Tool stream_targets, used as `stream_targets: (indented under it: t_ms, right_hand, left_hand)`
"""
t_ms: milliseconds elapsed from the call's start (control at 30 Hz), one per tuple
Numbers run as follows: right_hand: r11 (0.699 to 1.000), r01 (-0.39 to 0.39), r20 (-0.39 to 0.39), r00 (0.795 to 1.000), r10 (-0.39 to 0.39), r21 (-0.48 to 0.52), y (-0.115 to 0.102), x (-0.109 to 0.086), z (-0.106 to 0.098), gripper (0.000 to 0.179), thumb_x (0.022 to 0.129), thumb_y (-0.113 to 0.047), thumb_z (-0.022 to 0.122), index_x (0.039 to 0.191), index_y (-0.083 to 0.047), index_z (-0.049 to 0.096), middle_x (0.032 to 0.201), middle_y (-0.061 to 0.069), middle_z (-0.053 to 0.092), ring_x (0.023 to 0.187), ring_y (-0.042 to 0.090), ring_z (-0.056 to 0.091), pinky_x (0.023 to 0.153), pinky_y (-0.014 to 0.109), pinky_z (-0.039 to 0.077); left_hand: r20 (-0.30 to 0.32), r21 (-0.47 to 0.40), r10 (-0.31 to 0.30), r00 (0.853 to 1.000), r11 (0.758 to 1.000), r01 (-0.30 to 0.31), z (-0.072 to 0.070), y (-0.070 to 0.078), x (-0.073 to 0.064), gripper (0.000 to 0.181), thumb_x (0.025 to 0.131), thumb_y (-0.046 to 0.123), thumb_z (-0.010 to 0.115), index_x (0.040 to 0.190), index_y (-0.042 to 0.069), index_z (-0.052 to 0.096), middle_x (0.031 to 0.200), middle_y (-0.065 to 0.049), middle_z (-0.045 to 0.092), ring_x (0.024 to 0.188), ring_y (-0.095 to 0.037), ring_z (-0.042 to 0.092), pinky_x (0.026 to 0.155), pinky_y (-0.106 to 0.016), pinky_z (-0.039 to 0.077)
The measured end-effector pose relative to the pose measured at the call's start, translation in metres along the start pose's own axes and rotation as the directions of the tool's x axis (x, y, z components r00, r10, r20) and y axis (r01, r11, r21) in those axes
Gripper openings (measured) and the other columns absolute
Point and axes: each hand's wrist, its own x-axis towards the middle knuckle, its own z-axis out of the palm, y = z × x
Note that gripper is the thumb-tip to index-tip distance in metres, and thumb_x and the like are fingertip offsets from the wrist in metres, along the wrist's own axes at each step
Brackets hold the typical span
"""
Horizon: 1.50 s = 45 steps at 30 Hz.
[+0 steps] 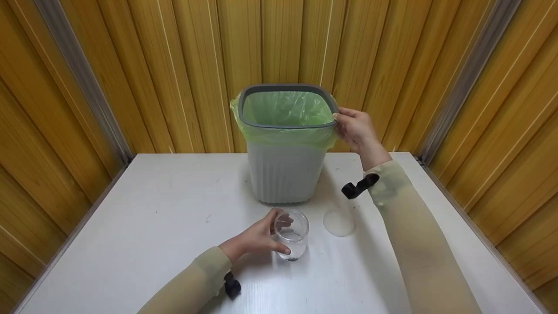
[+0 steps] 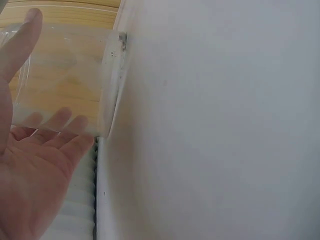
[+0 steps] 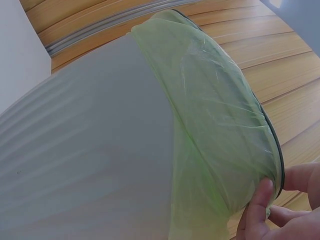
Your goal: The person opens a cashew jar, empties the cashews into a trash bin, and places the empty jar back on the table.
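Note:
My left hand [image 1: 259,235] is around a clear glass jar [image 1: 292,248] near the middle of the table, thumb across the front and fingers behind, seen through its wall. The left wrist view shows the same jar [image 2: 70,75] with small dark specks close to its base. At the back, my right hand [image 1: 355,131] pinches the right side of the grey rim of a white trash bin [image 1: 285,174]. A green plastic bag [image 1: 287,137] lines the bin and folds over its outside. In the right wrist view, fingertips press the bag [image 3: 215,110] right at the rim.
A thin, clear round disc [image 1: 339,223] lies on the white table [image 1: 174,244] to the right of the jar. Wood-patterned panels [image 1: 196,74] rise behind the table and along both sides. Small bits are scattered on the tabletop.

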Motion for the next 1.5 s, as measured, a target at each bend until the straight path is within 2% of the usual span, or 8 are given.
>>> stream_targets:
  t_ms: [367, 667, 867, 1033, 1133, 1300, 1400, 1500]
  right_hand:
    - [1.000, 0.015, 0.007, 1.000, -0.015, -0.007, 0.001, 0.001, -0.001, 0.051, 0.105, -0.008, 0.054, 0.154, 0.000, 0.043, 0.121, 0.008, 0.059, 0.090, 0.007, 0.059, 0.078, 0.017, 0.053]
    - [1.000, 0.002, -0.005, 1.000, -0.002, 0.005, 0.004, 0.003, -0.003, 0.050, 0.104, -0.011, 0.058, 0.152, -0.003, 0.047, 0.113, 0.005, 0.062, 0.086, 0.008, 0.058, 0.076, 0.019, 0.052]
    - [1.000, -0.021, 0.011, 1.000, 0.021, 0.022, 0.006, 0.003, -0.005, 0.052, 0.104, -0.014, 0.059, 0.153, -0.004, 0.046, 0.109, 0.001, 0.061, 0.088, 0.009, 0.055, 0.078, 0.020, 0.051]
    - [1.000, -0.029, 0.030, 0.999, 0.029, 0.007, 0.011, 0.004, -0.007, 0.052, 0.104, -0.021, 0.060, 0.153, -0.006, 0.047, 0.100, -0.005, 0.065, 0.089, 0.009, 0.058, 0.083, 0.022, 0.049]
    - [0.999, -0.028, 0.037, 0.999, 0.029, -0.028, 0.014, 0.004, -0.009, 0.055, 0.104, -0.028, 0.061, 0.153, -0.007, 0.046, 0.107, -0.004, 0.065, 0.103, 0.013, 0.060, 0.096, 0.029, 0.046]
    - [0.985, 0.030, 0.035, 0.999, -0.024, -0.170, 0.024, 0.005, -0.014, 0.073, 0.103, -0.042, 0.058, 0.161, -0.009, 0.028, 0.158, 0.014, 0.043, 0.144, 0.032, 0.045, 0.122, 0.047, 0.035]
    - [0.953, 0.113, 0.018, 0.993, -0.113, -0.280, 0.032, 0.008, -0.020, 0.082, 0.103, -0.048, 0.056, 0.163, -0.008, 0.020, 0.163, 0.020, 0.033, 0.148, 0.038, 0.041, 0.120, 0.054, 0.037]
    - [0.891, 0.211, 0.002, 0.973, -0.229, -0.402, 0.042, 0.013, -0.028, 0.084, 0.103, -0.053, 0.053, 0.164, -0.007, 0.018, 0.158, 0.023, 0.034, 0.145, 0.038, 0.040, 0.118, 0.054, 0.039]
  left_hand:
    - [0.017, 0.035, 0.004, 1.000, 0.999, -0.005, 0.000, 0.001, -0.001, 0.104, 0.076, 0.011, 0.092, 0.158, 0.012, 0.028, 0.151, -0.017, 0.053, 0.145, -0.036, 0.047, 0.120, -0.055, 0.035]
    - [-0.006, 0.022, -0.033, 0.999, 0.999, 0.033, -0.009, 0.001, -0.006, 0.109, 0.080, 0.028, 0.090, 0.163, 0.009, 0.021, 0.158, -0.021, 0.046, 0.150, -0.036, 0.041, 0.123, -0.052, 0.032]
    - [-0.045, 0.071, 0.037, 0.998, 0.997, -0.034, -0.023, 0.003, -0.010, 0.098, 0.094, 0.051, 0.071, 0.162, 0.001, 0.020, 0.156, -0.025, 0.045, 0.147, -0.041, 0.042, 0.123, -0.054, 0.032]
    - [-0.133, 0.110, 0.072, 0.988, 0.992, -0.058, -0.039, 0.009, -0.012, 0.075, 0.108, 0.045, 0.049, 0.161, 0.000, 0.022, 0.155, -0.025, 0.046, 0.146, -0.041, 0.044, 0.121, -0.055, 0.034]
    - [-0.212, 0.120, 0.078, 0.974, 0.991, -0.053, -0.051, 0.013, -0.012, 0.062, 0.111, 0.034, 0.044, 0.160, 0.000, 0.025, 0.152, -0.025, 0.049, 0.145, -0.040, 0.046, 0.119, -0.056, 0.037]
    - [-0.351, 0.169, 0.084, 0.933, 0.985, -0.025, -0.074, 0.020, -0.013, 0.054, 0.111, 0.027, 0.046, 0.157, 0.002, 0.032, 0.147, -0.023, 0.055, 0.141, -0.038, 0.052, 0.117, -0.055, 0.040]
    - [-0.429, 0.193, 0.072, 0.900, 0.981, 0.013, -0.090, 0.023, -0.014, 0.054, 0.110, 0.032, 0.047, 0.156, 0.004, 0.035, 0.146, -0.021, 0.057, 0.139, -0.035, 0.054, 0.117, -0.054, 0.039]
    - [-0.494, 0.206, 0.069, 0.867, 0.978, 0.040, -0.106, 0.026, -0.015, 0.055, 0.110, 0.034, 0.048, 0.155, 0.004, 0.035, 0.147, -0.022, 0.056, 0.139, -0.036, 0.054, 0.118, -0.054, 0.039]
